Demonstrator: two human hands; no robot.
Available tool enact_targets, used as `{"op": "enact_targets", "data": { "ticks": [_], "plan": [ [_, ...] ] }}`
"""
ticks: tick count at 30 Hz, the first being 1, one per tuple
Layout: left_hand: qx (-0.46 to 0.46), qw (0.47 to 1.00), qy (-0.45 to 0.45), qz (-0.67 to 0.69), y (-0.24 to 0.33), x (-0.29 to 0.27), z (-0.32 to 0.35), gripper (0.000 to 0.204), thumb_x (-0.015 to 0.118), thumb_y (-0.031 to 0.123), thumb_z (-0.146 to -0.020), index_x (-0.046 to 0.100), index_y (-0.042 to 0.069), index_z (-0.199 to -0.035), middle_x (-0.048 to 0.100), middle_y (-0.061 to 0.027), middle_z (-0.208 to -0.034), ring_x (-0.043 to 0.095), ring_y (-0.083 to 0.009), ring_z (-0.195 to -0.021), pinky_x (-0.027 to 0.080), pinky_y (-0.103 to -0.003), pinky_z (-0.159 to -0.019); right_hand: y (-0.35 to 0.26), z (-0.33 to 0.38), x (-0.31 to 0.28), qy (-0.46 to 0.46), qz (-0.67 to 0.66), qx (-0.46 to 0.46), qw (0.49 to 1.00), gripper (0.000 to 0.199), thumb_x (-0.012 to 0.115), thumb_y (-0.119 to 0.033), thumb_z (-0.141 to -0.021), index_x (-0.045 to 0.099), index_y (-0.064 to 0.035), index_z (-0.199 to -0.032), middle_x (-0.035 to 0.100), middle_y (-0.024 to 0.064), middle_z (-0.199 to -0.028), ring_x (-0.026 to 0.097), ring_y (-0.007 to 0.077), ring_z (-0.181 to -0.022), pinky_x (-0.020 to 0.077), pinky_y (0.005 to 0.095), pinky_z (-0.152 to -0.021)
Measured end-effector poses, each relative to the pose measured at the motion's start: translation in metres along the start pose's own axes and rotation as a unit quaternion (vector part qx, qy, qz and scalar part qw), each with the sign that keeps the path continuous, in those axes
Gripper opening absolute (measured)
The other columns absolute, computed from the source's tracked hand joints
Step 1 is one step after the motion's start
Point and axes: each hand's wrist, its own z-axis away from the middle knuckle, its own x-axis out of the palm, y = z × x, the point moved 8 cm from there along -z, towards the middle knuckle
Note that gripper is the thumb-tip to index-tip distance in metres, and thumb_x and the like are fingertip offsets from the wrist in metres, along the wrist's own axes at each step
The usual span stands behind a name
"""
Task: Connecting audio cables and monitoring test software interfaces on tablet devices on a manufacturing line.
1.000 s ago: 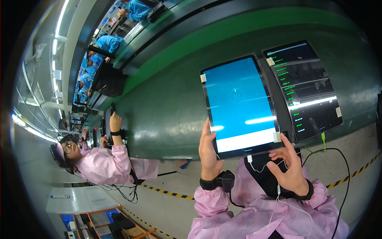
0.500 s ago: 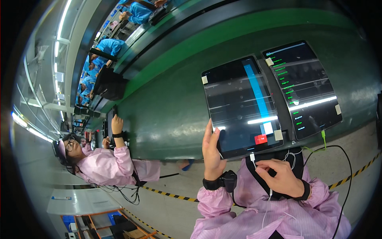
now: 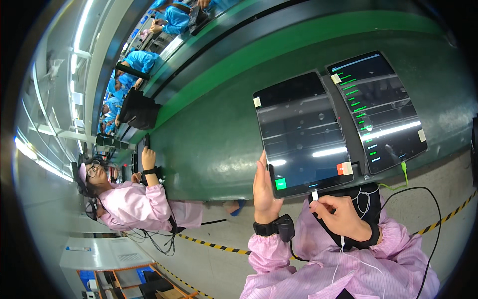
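A black tablet (image 3: 301, 134) is tilted over the front edge of the green bench. At its lower left side my left hand (image 3: 266, 197) grips it, the thumb along the edge. The screen is dark, with a green square at lower left and a red one at lower right, partly under a cream tape tab. My right hand (image 3: 343, 217) pinches a white cable plug (image 3: 314, 195) at the tablet's bottom edge; whether it is fully seated I cannot tell. Beside it, a second tablet (image 3: 381, 112) shows a list in green text.
A light green cable (image 3: 404, 169) runs from the second tablet's bottom edge. Loose black and white cables hang by my lap. The green bench (image 3: 214, 134) stretches to the left, where a co-worker in pink (image 3: 134, 204) sits. People in blue work beyond a dark rail.
My right hand has moved up and left onto the white plug. The blue bar has gone from the tablet's screen, and a green square has appeared at lower left.
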Motion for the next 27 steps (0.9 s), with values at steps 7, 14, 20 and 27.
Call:
{"op": "enact_targets", "data": {
  "ticks": [7, 14, 20, 27],
  "plan": [
    [-0.042, 0.995, 0.089, -0.031, -0.003, -0.018, -0.002, 0.032, 0.034, 0.024, -0.097, 0.05, 0.002, -0.114, 0.059, -0.0074, -0.106, 0.059, -0.0183, -0.092, 0.048, -0.032, -0.081, -0.006, 0.0, 0.003, -0.001, -0.033, -0.02, 0.999, 0.02, 0.06, -0.014, -0.084, 0.062, 0.0038, -0.077, 0.058, 0.0053, -0.055, 0.05, 0.0053, -0.047, 0.0384, 0.0219, -0.043],
    [-0.038, 0.992, 0.099, -0.061, -0.005, -0.005, -0.004, 0.028, 0.037, 0.019, -0.096, 0.05, 0.003, -0.116, 0.058, -0.0065, -0.108, 0.058, -0.017, -0.094, 0.047, -0.031, -0.082, 0.004, 0.033, 0.031, -0.284, -0.042, -0.025, 0.957, 0.019, 0.06, -0.014, -0.08, 0.063, 0.0008, -0.069, 0.058, 0.0111, -0.053, 0.051, 0.0126, -0.041, 0.0391, 0.0298, -0.043],
    [-0.009, 0.987, 0.117, -0.109, 0.0, 0.004, -0.006, 0.033, 0.037, 0.019, -0.096, 0.046, 0.002, -0.123, 0.056, -0.0057, -0.115, 0.055, -0.0169, -0.1, 0.045, -0.031, -0.086, -0.043, 0.035, -0.064, 0.068, 0.048, -0.19, 0.978, 0.009, 0.065, -0.01, -0.075, 0.066, -0.0072, -0.067, 0.054, 0.0072, -0.056, 0.052, 0.0184, -0.05, 0.0404, 0.0292, -0.046],
    [0.249, 0.882, 0.235, -0.324, 0.037, 0.02, 0.026, 0.042, 0.044, 0.024, -0.095, 0.033, -0.003, -0.125, 0.044, -0.0235, -0.127, 0.045, -0.0292, -0.118, 0.036, -0.037, -0.1, -0.028, 0.098, -0.202, 0.505, 0.114, -0.122, 0.847, 0.019, 0.051, -0.011, -0.088, 0.047, -0.001, -0.073, 0.059, 0.0096, -0.076, 0.049, 0.0118, -0.065, 0.0391, 0.026, -0.06]
  ]
}}
